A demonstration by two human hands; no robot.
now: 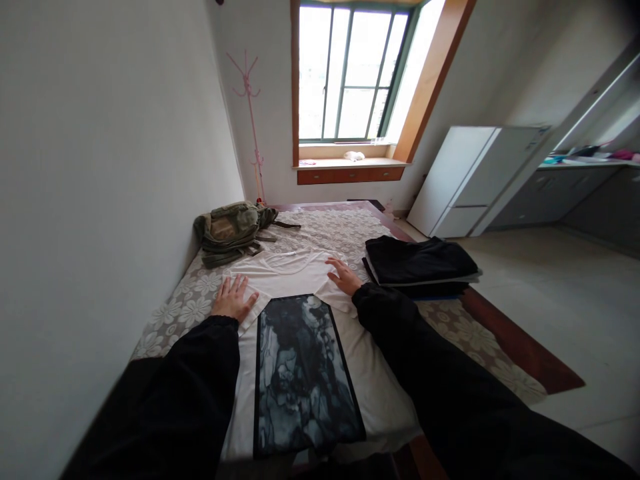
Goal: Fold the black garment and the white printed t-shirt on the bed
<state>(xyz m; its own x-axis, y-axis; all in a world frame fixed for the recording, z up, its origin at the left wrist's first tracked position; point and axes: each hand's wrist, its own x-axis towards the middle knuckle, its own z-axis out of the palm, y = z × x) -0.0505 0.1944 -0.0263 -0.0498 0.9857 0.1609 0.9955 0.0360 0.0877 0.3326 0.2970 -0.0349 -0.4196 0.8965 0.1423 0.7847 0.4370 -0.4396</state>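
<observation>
Two flat, spread palms press a white T-shirt [295, 280] lying on the bed [190, 293]: left hand [233, 299] on one sleeve, right hand [344, 276] opposite. Its hem is cut off below.

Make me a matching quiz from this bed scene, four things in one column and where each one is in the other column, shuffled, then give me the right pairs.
Things:
1. white T-shirt
2. green backpack
3. folded dark clothes
4. pink coat stand

Places:
A. standing in the corner, left of the window
B. at the bed's right edge
C. spread flat under both hands, the left hand and the right hand
D. at the far left of the bed, by the wall

Pairs: 1-C, 2-D, 3-B, 4-A
</observation>
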